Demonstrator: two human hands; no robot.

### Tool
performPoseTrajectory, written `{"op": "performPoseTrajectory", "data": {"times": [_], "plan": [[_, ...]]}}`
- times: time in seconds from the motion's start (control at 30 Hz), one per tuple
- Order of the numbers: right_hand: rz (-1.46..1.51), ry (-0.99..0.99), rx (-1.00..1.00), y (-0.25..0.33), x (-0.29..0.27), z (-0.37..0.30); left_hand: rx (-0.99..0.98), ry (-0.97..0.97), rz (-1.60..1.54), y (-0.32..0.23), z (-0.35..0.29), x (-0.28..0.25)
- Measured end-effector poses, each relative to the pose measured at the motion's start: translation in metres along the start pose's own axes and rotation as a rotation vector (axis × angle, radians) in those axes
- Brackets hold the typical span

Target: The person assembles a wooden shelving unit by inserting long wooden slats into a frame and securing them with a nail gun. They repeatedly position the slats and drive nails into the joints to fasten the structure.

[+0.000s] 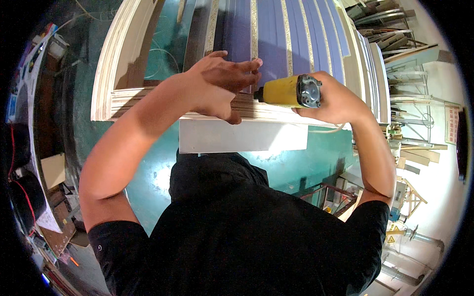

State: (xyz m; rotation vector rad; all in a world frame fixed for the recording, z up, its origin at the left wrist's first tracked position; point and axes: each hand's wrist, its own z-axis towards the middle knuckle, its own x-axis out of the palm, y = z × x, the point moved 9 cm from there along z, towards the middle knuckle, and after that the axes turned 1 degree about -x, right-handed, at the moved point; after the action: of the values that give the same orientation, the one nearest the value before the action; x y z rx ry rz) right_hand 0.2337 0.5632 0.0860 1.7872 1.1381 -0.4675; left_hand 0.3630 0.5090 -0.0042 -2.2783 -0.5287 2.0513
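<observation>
My right hand (pixel 337 101) is wrapped round a yellow and black power tool that looks like a nail gun (pixel 285 92). Its dark nose points left, over the front edge of a large plywood frame (pixel 143 104). Close by on the left, my left hand (pixel 212 86) has its fingers stretched and parted, with the thumb low near the frame's front. Whether its palm touches the wood is hidden. Beyond both hands, blue-purple panels (pixel 272 42) stand in rows, separated by pale chipboard-edged strips (pixel 254 29). A white board (pixel 242 136) shows below the frame's front edge.
A pale hose (pixel 328 130) curves below my right hand. Workbenches with clutter (pixel 52 170) run along the left. Stacked timber offcuts (pixel 390 39) and metal racks line the right wall. A reddish metal frame (pixel 323 195) stands on the green floor (pixel 158 172).
</observation>
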Motion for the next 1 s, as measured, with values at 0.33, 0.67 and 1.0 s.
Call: {"op": "performPoseTrajectory", "data": {"times": [0.33,0.67,1.0], "plan": [[-0.062,-0.068,0.063,-0.012,-0.004,-0.003,0.001,-0.057,-0.050,0.001,0.000,-0.003],[-0.041,-0.020,0.101,-0.016,-0.004,-0.004,-0.014,-0.045,-0.119,0.003,-0.001,-0.006],[-0.032,-0.071,0.068,-0.020,-0.008,-0.016,0.004,-0.154,-0.021,0.000,-0.012,-0.012]]}}
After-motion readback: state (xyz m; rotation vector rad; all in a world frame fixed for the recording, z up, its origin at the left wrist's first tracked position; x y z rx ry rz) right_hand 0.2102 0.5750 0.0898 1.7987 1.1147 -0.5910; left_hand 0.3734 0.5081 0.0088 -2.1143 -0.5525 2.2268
